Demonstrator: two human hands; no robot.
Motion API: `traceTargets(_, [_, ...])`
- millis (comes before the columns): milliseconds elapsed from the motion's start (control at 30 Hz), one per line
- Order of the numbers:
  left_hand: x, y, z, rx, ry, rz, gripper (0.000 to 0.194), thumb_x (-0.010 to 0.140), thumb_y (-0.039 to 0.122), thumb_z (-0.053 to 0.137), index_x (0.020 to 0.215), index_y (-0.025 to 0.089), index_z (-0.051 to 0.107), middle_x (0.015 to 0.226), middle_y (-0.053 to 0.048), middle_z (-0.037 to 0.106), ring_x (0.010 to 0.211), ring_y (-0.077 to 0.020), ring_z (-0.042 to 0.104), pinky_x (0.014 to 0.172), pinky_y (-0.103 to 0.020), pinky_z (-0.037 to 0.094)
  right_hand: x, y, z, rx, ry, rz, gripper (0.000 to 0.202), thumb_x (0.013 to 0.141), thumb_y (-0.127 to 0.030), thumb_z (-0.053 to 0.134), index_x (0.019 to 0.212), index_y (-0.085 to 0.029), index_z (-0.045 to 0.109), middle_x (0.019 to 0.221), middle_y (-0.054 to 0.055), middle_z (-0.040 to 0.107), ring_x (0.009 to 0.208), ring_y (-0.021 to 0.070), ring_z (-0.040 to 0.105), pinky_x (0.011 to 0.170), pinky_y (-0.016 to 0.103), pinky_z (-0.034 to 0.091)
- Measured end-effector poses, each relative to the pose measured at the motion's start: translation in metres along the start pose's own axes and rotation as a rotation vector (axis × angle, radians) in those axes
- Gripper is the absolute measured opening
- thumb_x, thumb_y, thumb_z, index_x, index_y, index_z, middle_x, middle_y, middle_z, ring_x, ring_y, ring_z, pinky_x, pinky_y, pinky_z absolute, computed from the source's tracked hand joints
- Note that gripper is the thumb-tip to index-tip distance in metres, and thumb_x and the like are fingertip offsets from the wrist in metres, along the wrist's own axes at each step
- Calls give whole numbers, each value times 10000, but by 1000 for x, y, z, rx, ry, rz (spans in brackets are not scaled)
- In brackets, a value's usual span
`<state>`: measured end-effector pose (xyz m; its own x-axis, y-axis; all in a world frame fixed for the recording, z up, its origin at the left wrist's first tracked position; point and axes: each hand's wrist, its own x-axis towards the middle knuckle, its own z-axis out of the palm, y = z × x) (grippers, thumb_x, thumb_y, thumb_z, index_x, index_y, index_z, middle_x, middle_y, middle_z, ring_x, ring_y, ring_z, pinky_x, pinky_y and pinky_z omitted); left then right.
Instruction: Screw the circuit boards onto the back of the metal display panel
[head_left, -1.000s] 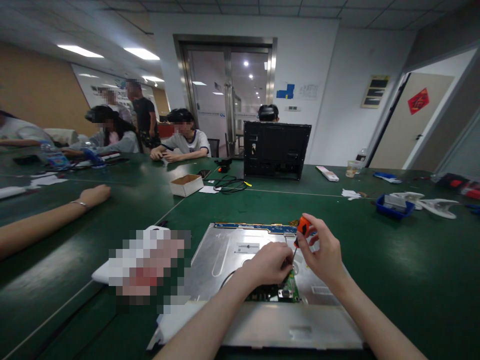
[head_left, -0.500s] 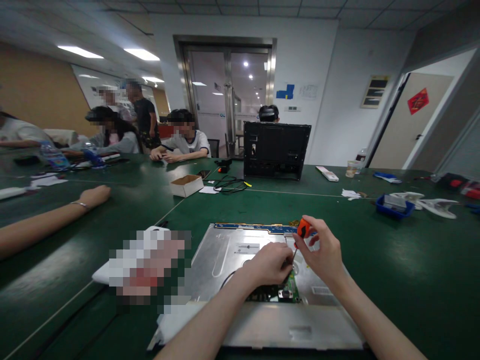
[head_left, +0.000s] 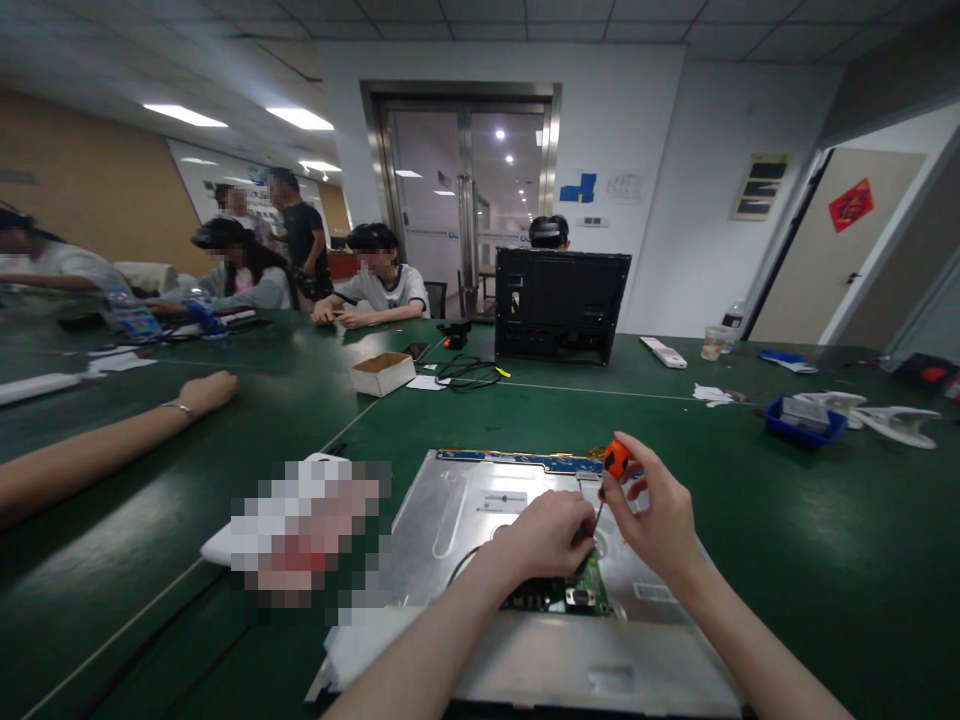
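Right hand [head_left: 664, 512] pinching screwdriver [head_left: 616, 459] by handle, shaft tilted. Left hand [head_left: 546, 532] curled beside shaft; fingertips hidden, cannot tell if holding anything. Metal panel [head_left: 454, 505] flat on worktop [head_left: 840, 560], circuit board [head_left: 595, 588] partly hidden. Slanted tip could slip, scratching board.

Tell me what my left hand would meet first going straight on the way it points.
Most likely the screwdriver shaft, which slants down right beside the left hand; whether they already touch is unclear.
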<state>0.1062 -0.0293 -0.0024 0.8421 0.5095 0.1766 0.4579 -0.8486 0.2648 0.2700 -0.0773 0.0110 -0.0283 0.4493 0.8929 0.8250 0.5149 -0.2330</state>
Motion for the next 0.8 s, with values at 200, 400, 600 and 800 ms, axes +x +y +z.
traceTargets(200, [0, 0, 1, -8, -5, -14, 32, 832, 164, 644, 853, 162, 669, 877, -68, 726, 801, -220, 651, 697, -288, 450, -1, 1, 2, -21, 15, 16, 344, 974, -338, 563, 1277, -176, 538, 759, -7, 644, 470, 103, 561, 469, 221, 480])
traceTargets(400, [0, 2, -1, 8, -20, -23, 39, 845, 169, 643, 857, 158, 678, 878, -74, 725, 816, -226, 659, 718, -292, 462, 0, 2, 3, 6, 0, -7, 332, 975, -326, 585, 1280, -201, 546, 770, -11, 615, 513, 107, 561, 475, 213, 485])
traceTargets(600, [0, 2, -2, 16, -19, -23, 43, 854, 186, 649, 858, 157, 680, 867, -75, 723, 807, -227, 657, 714, -293, 467, 1, -2, 1, -2, -16, -1, 348, 990, -316, 557, 1315, -191, 541, 751, -11, 630, 485, 104, 554, 464, 213, 482])
traceTargets(800, [0, 1, -1, -3, -15, -21, 37, 841, 184, 653, 856, 161, 678, 859, -67, 721, 796, -227, 652, 700, -292, 464, -2, -2, 2, -12, -32, 44, 382, 987, -335, 541, 1339, -188, 530, 748, 4, 662, 470, 119, 576, 453, 231, 477])
